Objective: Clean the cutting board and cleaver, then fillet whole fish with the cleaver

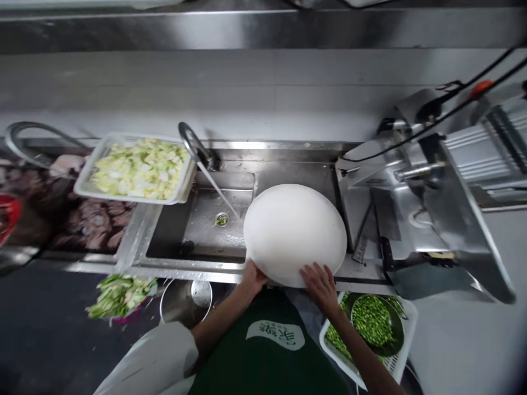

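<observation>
A thick, round white chopping board [294, 233] lies over the right part of the sink and the counter beside it, close to my apron. My left hand [253, 276] holds its near-left edge, with some fingers hidden at the rim. On its near-right part rests my right hand [320, 282], fingers stretched out and spread over the surface. Left of the board, water runs from a curved tap [192, 144] into the metal sink [197, 219]. A few green scraps lie at the drain [221, 220].
A white basket of chopped cabbage [140, 167] straddles the left sinks, beside raw meat [96, 222]. At right are a cleaver [428, 280] and a slicing machine [436, 170]. Below stand a metal pot [185, 302], leafy greens [119, 296] and a bowl of chopped greens [373, 321].
</observation>
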`<action>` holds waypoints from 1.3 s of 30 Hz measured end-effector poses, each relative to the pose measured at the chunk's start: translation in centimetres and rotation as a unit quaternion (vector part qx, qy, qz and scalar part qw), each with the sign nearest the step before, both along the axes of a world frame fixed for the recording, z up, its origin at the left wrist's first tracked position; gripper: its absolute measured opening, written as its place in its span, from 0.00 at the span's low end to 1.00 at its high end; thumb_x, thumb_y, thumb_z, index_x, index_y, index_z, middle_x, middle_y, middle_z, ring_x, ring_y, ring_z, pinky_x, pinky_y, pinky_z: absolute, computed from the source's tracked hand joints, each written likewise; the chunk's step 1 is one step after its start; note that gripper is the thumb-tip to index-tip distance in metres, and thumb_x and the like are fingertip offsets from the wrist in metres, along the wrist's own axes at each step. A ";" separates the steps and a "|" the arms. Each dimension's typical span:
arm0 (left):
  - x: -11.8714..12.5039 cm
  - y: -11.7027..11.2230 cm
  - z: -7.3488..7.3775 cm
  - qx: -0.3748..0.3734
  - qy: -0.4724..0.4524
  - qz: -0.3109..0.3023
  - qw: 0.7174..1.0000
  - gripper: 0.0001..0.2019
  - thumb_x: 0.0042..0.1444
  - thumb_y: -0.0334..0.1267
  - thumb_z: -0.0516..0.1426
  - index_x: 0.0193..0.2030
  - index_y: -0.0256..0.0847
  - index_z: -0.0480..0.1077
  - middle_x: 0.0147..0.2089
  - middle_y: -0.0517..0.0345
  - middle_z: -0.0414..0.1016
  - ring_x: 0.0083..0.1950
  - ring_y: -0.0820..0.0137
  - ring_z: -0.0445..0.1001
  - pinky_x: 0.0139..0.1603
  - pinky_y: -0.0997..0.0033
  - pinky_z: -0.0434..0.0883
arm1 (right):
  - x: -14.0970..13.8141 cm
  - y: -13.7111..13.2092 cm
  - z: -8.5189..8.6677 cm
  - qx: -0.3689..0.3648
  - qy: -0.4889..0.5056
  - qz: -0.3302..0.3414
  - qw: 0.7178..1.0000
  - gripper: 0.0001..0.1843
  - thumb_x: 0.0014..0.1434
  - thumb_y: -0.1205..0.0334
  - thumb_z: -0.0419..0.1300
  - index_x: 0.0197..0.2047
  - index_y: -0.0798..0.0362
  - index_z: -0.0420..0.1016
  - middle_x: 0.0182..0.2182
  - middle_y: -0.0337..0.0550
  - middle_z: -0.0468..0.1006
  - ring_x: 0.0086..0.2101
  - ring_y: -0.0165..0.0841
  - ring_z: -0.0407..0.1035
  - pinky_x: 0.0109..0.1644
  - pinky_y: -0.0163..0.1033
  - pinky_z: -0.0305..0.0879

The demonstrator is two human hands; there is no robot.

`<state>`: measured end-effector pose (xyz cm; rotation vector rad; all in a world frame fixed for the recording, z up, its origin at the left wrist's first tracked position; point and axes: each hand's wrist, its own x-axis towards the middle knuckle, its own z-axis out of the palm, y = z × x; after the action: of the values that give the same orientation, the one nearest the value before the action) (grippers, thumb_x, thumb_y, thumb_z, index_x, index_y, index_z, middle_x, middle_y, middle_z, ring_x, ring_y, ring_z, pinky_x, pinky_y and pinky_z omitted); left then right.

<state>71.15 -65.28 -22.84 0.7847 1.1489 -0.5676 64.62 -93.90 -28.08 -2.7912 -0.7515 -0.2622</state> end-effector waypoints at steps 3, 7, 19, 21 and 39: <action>0.5 0.1 1.5 -0.006 0.026 0.065 0.998 0.23 0.70 0.48 0.49 0.59 0.30 0.69 0.37 0.43 0.80 0.41 0.60 0.80 0.46 0.65 0.79 | 1.7 -0.4 -1.1 0.023 0.040 -0.009 0.999 0.26 0.68 0.62 0.57 0.68 0.38 0.74 0.63 0.44 0.78 0.66 0.48 0.68 0.73 0.64 0.60; 0.7 1.0 2.5 -0.044 -0.013 0.070 0.996 0.23 0.72 0.46 0.49 0.61 0.25 0.68 0.39 0.39 0.80 0.40 0.59 0.81 0.49 0.61 0.80 | 4.2 -0.5 -1.0 0.036 0.068 -0.003 0.997 0.25 0.66 0.54 0.60 0.65 0.42 0.76 0.59 0.51 0.80 0.63 0.53 0.69 0.72 0.65 0.60; -6.0 15.4 -1.3 0.082 -0.092 0.168 0.978 0.08 0.64 0.32 0.55 0.39 0.33 0.75 0.39 0.41 0.83 0.37 0.63 0.83 0.39 0.68 0.77 | 13.9 19.5 -0.2 0.025 0.109 -0.088 0.990 0.36 0.71 0.55 0.48 0.77 0.63 0.56 0.77 0.71 0.44 0.75 0.67 0.32 0.72 0.79 0.40; -6.7 21.2 -2.3 0.203 -0.094 0.170 0.960 0.06 0.60 0.34 0.57 0.35 0.36 0.74 0.35 0.47 0.82 0.37 0.64 0.81 0.39 0.68 0.75 | 15.8 25.3 -0.4 0.018 0.138 -0.042 0.989 0.35 0.71 0.56 0.49 0.76 0.64 0.58 0.77 0.69 0.47 0.76 0.63 0.34 0.74 0.74 0.40; -2.5 52.8 -13.6 0.678 -0.094 -0.275 0.675 0.31 0.65 0.42 0.54 0.75 0.56 0.63 0.82 0.50 0.49 0.78 0.40 0.47 0.73 0.32 0.44 | 29.5 52.4 -26.7 -0.218 0.380 0.142 0.888 0.27 0.66 0.76 0.48 0.64 0.61 0.73 0.67 0.58 0.69 0.62 0.39 0.63 0.69 0.41 0.57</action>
<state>68.61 -12.45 -36.41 2.4870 0.9911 0.0352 94.15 -41.53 -54.78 -2.7232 -1.0563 1.1116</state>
